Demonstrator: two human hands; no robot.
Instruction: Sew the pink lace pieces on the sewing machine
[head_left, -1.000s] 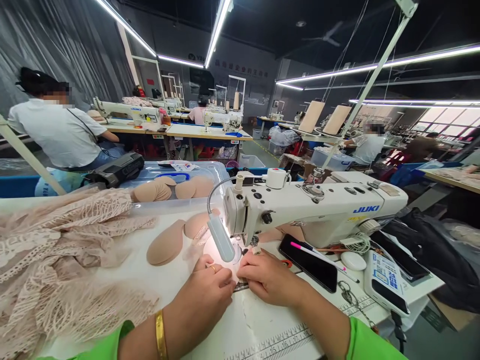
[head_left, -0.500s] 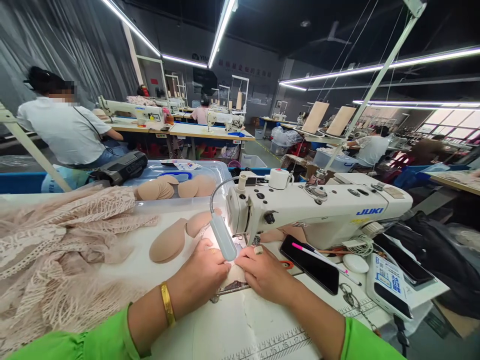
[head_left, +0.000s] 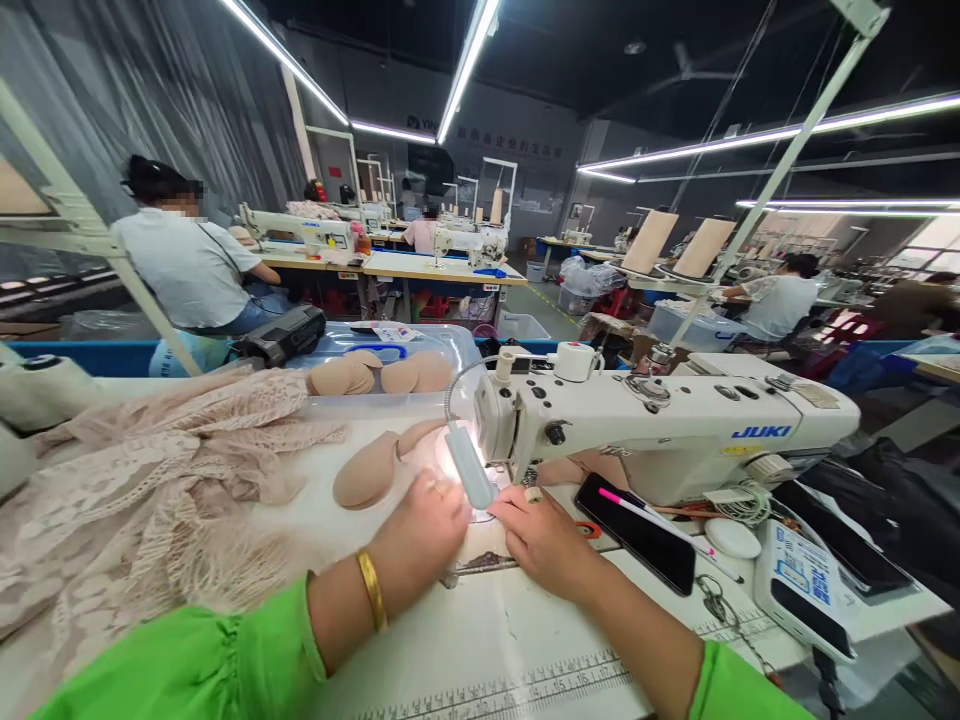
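Under the sewing machine (head_left: 667, 420), both hands are close together near the presser foot (head_left: 532, 480). My left hand (head_left: 431, 525), blurred, has its fingers curled at the edge of a brightly lit, pale bra cup (head_left: 448, 452); the fingertips are partly hidden. My right hand (head_left: 544, 540) lies just right of it, thumb and fingers drawn together beside the needle area. What they pinch is too small to make out. A small grey lamp (head_left: 470, 470) on a bendy neck hangs over the fingertips. Left of my left hand rests a beige bra cup (head_left: 367, 470).
Cream lace fabric (head_left: 225, 470) is heaped on the left. Several beige cups (head_left: 345, 374) lie on a clear plastic bin (head_left: 457, 345) behind. To the right are a black phone (head_left: 637, 535) with a pen (head_left: 652, 515) across it, and a white device (head_left: 806, 585). Co-workers sit farther back.
The camera view has swung left, so the scene sits farther right. My left hand has shifted and blurred, and the lit cup by it shows differently. My right hand stays near the presser foot.
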